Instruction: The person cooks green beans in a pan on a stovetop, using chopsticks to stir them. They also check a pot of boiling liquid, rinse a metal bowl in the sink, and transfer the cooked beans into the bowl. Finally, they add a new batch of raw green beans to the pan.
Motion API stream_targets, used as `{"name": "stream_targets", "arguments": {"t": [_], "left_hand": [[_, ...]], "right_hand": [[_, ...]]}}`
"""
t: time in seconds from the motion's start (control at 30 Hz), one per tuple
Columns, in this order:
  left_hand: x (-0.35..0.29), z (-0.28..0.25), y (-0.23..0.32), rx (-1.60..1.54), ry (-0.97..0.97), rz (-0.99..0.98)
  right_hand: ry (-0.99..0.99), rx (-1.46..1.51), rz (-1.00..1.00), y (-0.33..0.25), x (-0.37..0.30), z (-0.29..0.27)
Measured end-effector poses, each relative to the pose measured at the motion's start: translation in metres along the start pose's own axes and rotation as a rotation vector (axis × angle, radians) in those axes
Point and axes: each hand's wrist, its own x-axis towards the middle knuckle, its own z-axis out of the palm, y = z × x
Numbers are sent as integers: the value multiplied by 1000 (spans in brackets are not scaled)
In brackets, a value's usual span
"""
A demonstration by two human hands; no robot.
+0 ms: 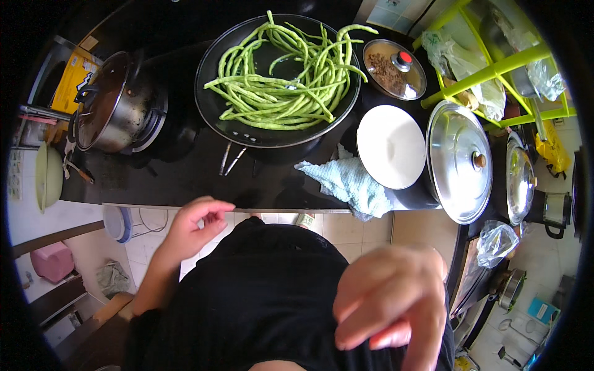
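My left hand (199,227) is held above the floor just in front of the counter edge. Its index finger stretches to the right, the other fingers curl loosely, and nothing is in it. Close to the camera at the lower right, my right hand (393,294) is blurred, its fingers bent down and their tips partly hidden. Neither hand touches the cookware. Beyond them, a large black frying pan (247,133) holds a heap of long green beans (278,102), a few overhanging its right rim. Its two-rod metal handle (232,159) points toward me.
A lidded steel pot (120,108) stands on the left burner. Right of the pan are a light blue cloth (356,185), a white bowl (391,147), a small glass-lidded pan (393,68) and a big metal lid (459,162). A green rack (489,68) rises at the far right.
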Motion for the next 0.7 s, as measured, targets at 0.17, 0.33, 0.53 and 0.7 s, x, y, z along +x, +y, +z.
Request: {"name": "stream_targets", "arguments": {"t": [0.17,0.33,0.53,0.7], "left_hand": [[100,4,62,331,-124,288],[217,23,60,873,48,465],[282,35,45,1192,1,364],[283,29,55,1361,-74,433]], "right_hand": [[144,-105,-151,-3,-19,17],[136,-201,132,-26,-37,1],[453,-265,327,-37,-77,-2],[588,-274,405,-34,-105,0]]}}
